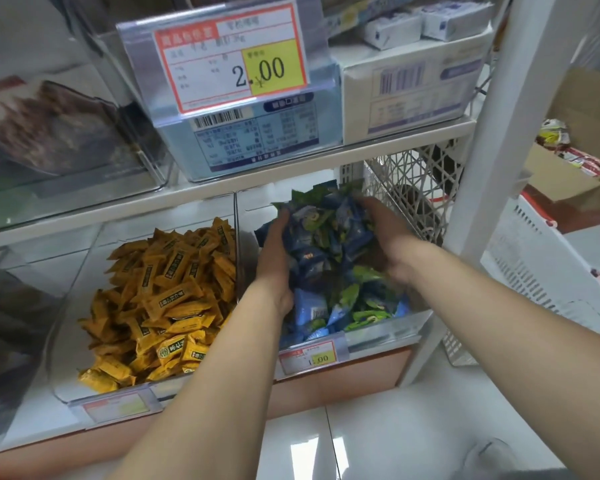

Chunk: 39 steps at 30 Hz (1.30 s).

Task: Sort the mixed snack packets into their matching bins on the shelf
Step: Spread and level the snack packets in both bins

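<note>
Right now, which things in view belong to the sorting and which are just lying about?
Job: left hand and right hand, both on the blue and green packets; their clear bin; yellow packets in the neighbouring bin.
Lying about: 2.00 price tag, white boxes above, white lattice basket, cardboard box at right.

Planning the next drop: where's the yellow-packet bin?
Head view, lower shelf, left of centre: the yellow-packet bin sits directly left of the mixed bin where the left hand and right hand grip blue and green packets.
</note>
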Each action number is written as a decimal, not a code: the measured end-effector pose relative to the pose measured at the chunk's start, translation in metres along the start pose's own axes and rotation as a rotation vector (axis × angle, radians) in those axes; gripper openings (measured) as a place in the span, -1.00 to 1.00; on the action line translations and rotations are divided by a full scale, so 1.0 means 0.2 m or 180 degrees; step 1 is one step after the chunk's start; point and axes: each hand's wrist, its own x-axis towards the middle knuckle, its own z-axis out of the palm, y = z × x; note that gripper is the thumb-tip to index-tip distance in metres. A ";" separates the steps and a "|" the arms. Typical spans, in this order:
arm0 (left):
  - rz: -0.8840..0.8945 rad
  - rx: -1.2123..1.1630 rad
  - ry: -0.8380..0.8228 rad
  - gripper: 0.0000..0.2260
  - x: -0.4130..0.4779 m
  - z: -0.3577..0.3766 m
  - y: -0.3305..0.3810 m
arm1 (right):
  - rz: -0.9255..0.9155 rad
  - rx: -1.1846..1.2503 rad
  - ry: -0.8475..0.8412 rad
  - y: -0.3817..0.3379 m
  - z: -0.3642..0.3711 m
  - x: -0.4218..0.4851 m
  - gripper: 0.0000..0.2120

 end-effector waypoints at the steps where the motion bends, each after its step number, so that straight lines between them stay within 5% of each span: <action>1: 0.0066 -0.0042 -0.0017 -0.50 -0.01 0.01 0.01 | -0.0033 0.0086 -0.0045 -0.02 0.00 -0.01 -0.58; 4: 0.0218 0.0007 0.0135 -0.55 -0.03 0.01 0.02 | -0.0361 -0.0038 -0.0170 -0.05 0.00 -0.04 -0.72; 7: 0.0205 0.0359 0.0474 -0.61 -0.05 0.00 0.02 | -0.0750 -0.1237 0.0027 -0.11 0.00 -0.10 -0.70; 10: 0.0750 0.2421 0.0878 -0.75 -0.07 -0.04 -0.05 | -0.1213 -0.3056 0.0346 -0.12 -0.04 -0.13 -0.56; 13: 0.0300 0.3885 0.0802 -0.37 -0.11 -0.06 -0.14 | -0.0745 -0.4423 0.0021 -0.03 -0.03 -0.15 -0.45; 15: -0.0214 0.4184 0.0717 -0.14 -0.09 -0.05 -0.17 | -0.0400 -0.4654 -0.0249 0.04 0.00 -0.14 -0.39; 18: -0.0457 0.4142 0.0444 -0.05 -0.07 -0.03 -0.16 | -0.0289 -0.4789 -0.0626 0.09 0.03 -0.15 -0.42; 27: -0.0498 0.3420 0.0379 -0.13 -0.08 -0.03 -0.15 | 0.0268 -0.2906 -0.1204 0.20 -0.02 -0.10 -0.48; 33: -0.0483 0.1940 0.0319 -0.58 -0.14 -0.01 -0.16 | 0.0433 -0.1685 -0.0849 0.23 -0.04 -0.09 -0.52; 39: -0.0382 0.0291 0.0075 -0.52 -0.14 0.01 -0.15 | 0.0271 -0.0555 -0.0562 0.15 -0.06 -0.09 -0.55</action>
